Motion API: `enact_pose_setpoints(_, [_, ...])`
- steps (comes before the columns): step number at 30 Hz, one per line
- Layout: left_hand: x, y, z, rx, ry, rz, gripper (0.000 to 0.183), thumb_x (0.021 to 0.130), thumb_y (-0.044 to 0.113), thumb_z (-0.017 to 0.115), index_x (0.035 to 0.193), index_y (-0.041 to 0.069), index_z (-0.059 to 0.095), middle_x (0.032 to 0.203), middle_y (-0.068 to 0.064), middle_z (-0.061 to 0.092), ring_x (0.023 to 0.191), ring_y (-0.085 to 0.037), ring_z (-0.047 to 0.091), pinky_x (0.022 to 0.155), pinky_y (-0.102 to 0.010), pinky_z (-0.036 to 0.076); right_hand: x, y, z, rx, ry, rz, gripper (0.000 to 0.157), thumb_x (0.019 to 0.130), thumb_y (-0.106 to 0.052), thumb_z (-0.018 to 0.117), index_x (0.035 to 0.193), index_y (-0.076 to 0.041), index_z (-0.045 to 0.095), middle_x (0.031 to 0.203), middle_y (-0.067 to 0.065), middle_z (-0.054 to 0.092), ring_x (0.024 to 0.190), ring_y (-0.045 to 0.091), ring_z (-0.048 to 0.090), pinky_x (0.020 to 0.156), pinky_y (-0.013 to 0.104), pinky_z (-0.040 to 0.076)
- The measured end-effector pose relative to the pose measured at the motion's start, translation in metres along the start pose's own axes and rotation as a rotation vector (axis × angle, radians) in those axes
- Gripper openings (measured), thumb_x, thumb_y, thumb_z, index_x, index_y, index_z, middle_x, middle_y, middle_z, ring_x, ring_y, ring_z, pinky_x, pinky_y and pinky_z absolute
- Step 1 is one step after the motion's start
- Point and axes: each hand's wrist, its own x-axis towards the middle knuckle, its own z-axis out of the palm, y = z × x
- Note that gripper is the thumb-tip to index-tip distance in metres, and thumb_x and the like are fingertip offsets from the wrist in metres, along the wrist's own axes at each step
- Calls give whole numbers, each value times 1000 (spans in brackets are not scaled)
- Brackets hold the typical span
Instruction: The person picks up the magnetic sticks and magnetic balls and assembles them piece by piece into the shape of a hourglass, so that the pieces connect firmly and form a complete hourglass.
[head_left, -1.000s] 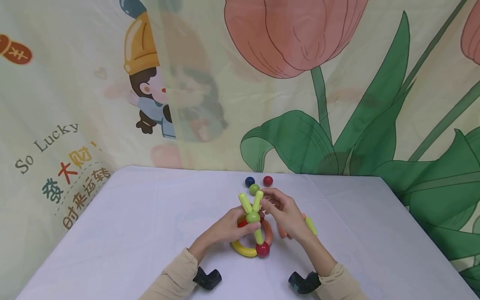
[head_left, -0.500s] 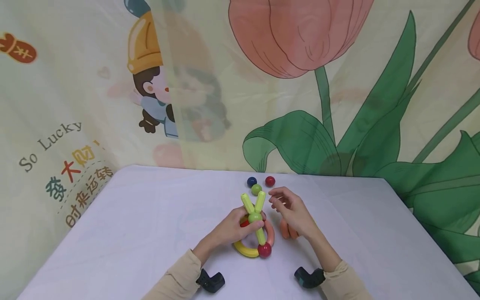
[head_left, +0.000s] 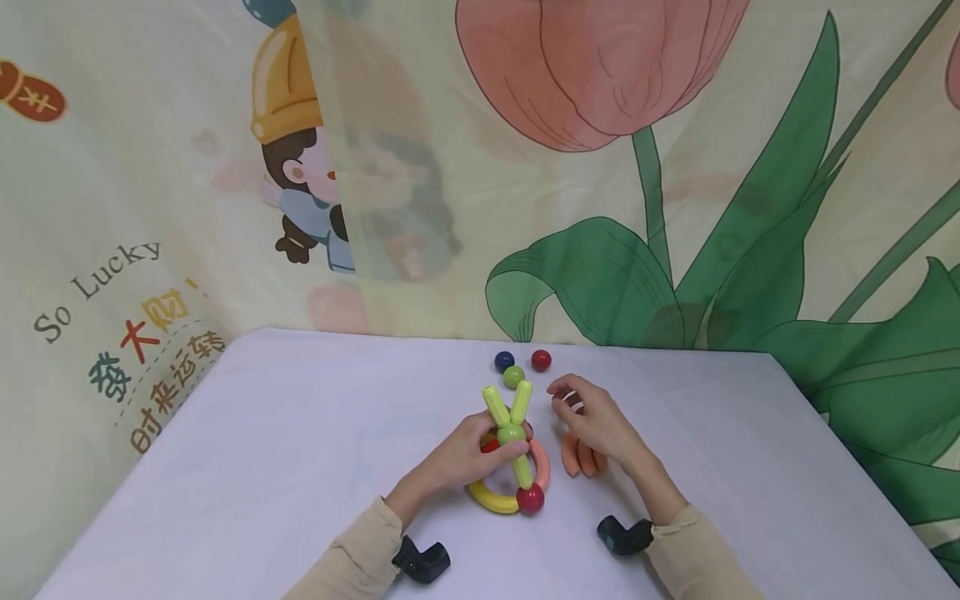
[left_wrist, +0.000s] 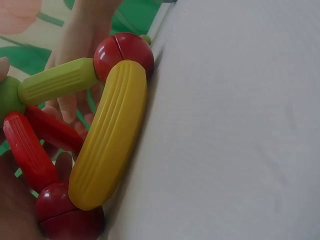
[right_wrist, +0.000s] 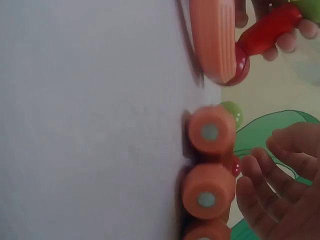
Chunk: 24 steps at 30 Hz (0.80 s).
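Observation:
My left hand (head_left: 476,454) holds a construction of magnetic rods and balls, its thumb across the front beside a green ball (head_left: 511,434). Two light green rods (head_left: 521,402) stick up from that ball in a V, and another runs down to a red ball (head_left: 530,498). A curved yellow rod (left_wrist: 110,135) and a curved orange rod (head_left: 542,467) form the base ring. Red rods (left_wrist: 32,150) show in the left wrist view. My right hand (head_left: 600,425) hovers to the right, fingers loosely bent around nothing, above several orange rods (right_wrist: 207,195) with metal ends.
Behind the construction lie a blue ball (head_left: 504,361), a loose green ball (head_left: 513,377) and a loose red ball (head_left: 541,360) on the white-covered table (head_left: 315,433). A printed cloth (head_left: 420,300) hangs at the table's back edge.
My right hand has let go of the upright light green rod and drawn back to the right. The left hand keeps its hold on the construction.

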Motion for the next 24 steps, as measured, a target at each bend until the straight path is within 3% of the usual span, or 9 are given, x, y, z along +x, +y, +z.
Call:
enact_pose_setpoints(10, [2,-4,-1,-17,-8,2,27,93,38,57,111,19,61,105,6,63,98,-8,56,90,-24,47,25,-1,-7,-64,26,25,25,93,-15,55,116,-7,58,107,9,62,98,24,58,81,37,51])
enact_pose_setpoints(24, [-1,-5,0,-39,-15,-15,33,92,37,58,116,15,58,106,6,62,97,-7,57,88,-20,48,54,3,0,-87,101,66,33,90,-15,57,121,-4,53,114,17,56,107,32,55,88,45,49])
